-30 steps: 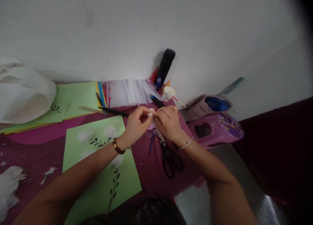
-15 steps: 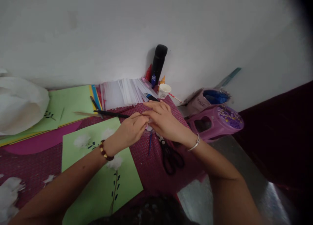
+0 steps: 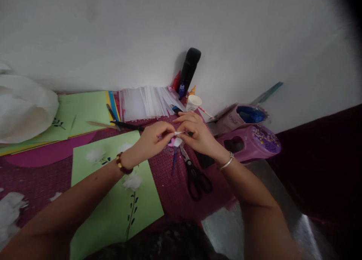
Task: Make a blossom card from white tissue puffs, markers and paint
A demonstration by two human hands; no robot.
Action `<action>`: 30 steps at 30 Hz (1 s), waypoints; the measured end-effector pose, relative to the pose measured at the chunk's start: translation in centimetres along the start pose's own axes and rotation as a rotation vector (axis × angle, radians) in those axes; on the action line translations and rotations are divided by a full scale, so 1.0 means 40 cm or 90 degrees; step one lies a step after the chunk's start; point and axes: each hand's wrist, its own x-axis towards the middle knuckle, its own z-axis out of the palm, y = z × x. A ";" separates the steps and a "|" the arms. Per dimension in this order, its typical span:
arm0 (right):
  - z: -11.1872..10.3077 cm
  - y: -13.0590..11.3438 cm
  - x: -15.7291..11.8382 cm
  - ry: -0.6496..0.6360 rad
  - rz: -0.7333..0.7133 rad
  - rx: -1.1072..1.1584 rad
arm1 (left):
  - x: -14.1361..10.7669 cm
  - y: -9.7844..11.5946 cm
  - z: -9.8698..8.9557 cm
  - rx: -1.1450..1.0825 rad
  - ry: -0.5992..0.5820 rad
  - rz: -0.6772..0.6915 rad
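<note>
Just past the blades of the scissors (image 3: 195,177), our left hand (image 3: 154,139) and right hand (image 3: 195,133) nearly meet, fingertips closed on a small white scrap (image 3: 178,133), pinched from both sides probably because one grip would let something so slight twist. Left of the scissors, the green sheet (image 3: 113,207) lies flat, which likely spares its fluffy white flowers (image 3: 132,181); beyond them, the white cup (image 3: 194,101) stands upright, seemingly within reach.

Craft corner: scissors (image 3: 195,179), green paper (image 3: 148,199)
</note>
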 end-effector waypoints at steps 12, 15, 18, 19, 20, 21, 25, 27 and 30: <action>0.050 0.123 0.015 -0.176 -0.011 -0.398 | -0.028 -0.187 0.041 0.156 -0.147 -0.316; 0.070 0.124 0.027 -0.214 -0.062 -0.410 | -0.021 -0.184 0.052 0.193 -0.158 -0.310; 0.088 0.114 0.045 -0.238 -0.095 -0.382 | -0.011 -0.181 0.060 0.234 -0.179 -0.292; 0.095 0.110 0.050 -0.248 -0.102 -0.373 | -0.008 -0.180 0.064 0.250 -0.184 -0.287; 0.102 0.106 0.055 -0.259 -0.108 -0.365 | -0.007 -0.180 0.067 0.267 -0.187 -0.283; 0.108 0.103 0.060 -0.270 -0.113 -0.358 | -0.006 -0.180 0.071 0.282 -0.190 -0.280; 0.132 0.096 0.071 -0.311 -0.123 -0.352 | -0.004 -0.182 0.081 0.330 -0.201 -0.279; 0.142 0.095 0.074 -0.326 -0.123 -0.362 | -0.003 -0.182 0.082 0.343 -0.208 -0.282; 0.158 0.095 0.076 -0.342 -0.118 -0.376 | 0.000 -0.180 0.081 0.352 -0.221 -0.290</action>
